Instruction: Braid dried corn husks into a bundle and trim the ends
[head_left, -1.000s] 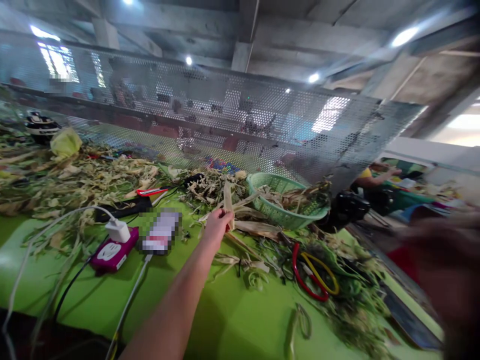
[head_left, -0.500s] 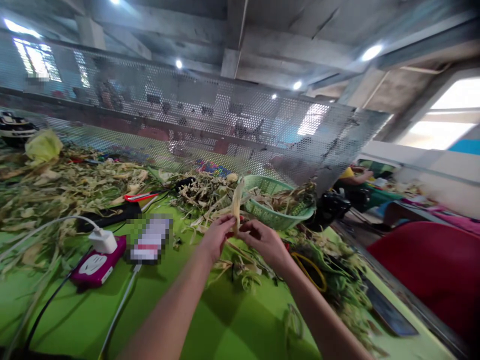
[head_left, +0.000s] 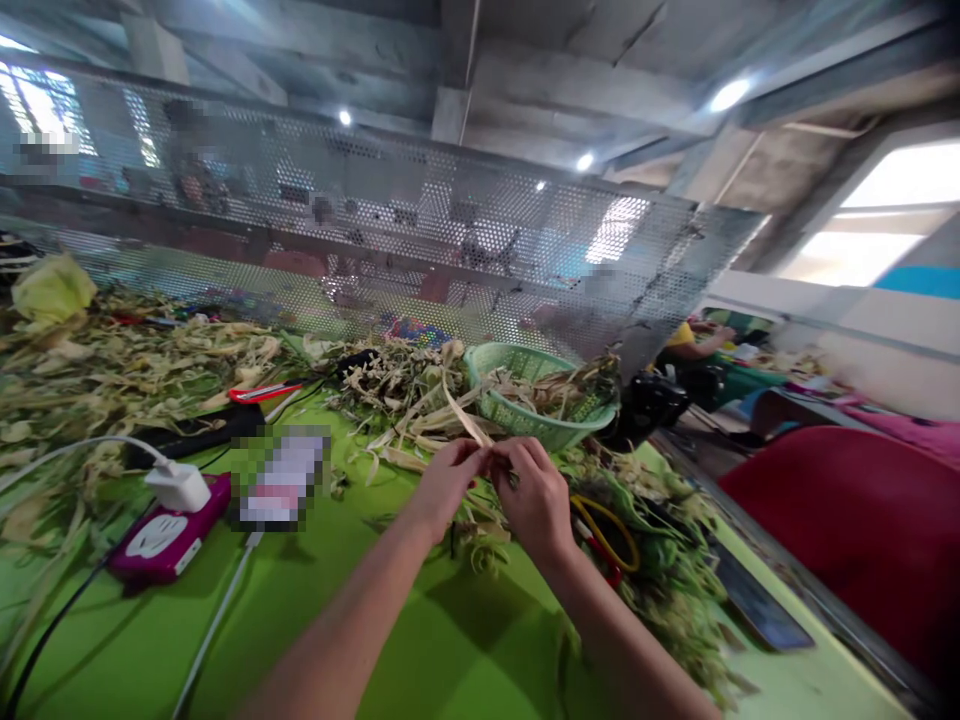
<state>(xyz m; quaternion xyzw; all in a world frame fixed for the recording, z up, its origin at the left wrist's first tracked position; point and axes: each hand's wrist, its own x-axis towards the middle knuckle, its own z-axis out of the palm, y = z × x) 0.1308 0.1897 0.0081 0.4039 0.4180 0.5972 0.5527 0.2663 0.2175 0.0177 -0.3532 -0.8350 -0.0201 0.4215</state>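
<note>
My left hand (head_left: 444, 490) and my right hand (head_left: 536, 500) meet over the green table, fingertips pinched together on one pale dried husk strip (head_left: 469, 422). The strip slants up and away to the left from between them, and its lower end is hidden by my fingers. Just beyond my hands stands a light green plastic basket (head_left: 540, 432) with dried husks in it. Loose husk pieces (head_left: 480, 545) lie on the table below my hands. Beside my right wrist is a yellow loop-shaped handle (head_left: 630, 545) among greenish scraps.
Heaped dried leaves (head_left: 165, 370) cover the left side. Nearer are a phone (head_left: 281, 485) on a cable, a magenta power strip (head_left: 172, 540) with a white charger, and a red cutter (head_left: 262, 391). A perforated metal screen (head_left: 360, 240) stands behind; a red chair (head_left: 847, 520) is right.
The strip has tipped from nearly upright to slanting away left. My hands have come together, the right one turning with its fingers more curled. The whole view has shifted slightly.
</note>
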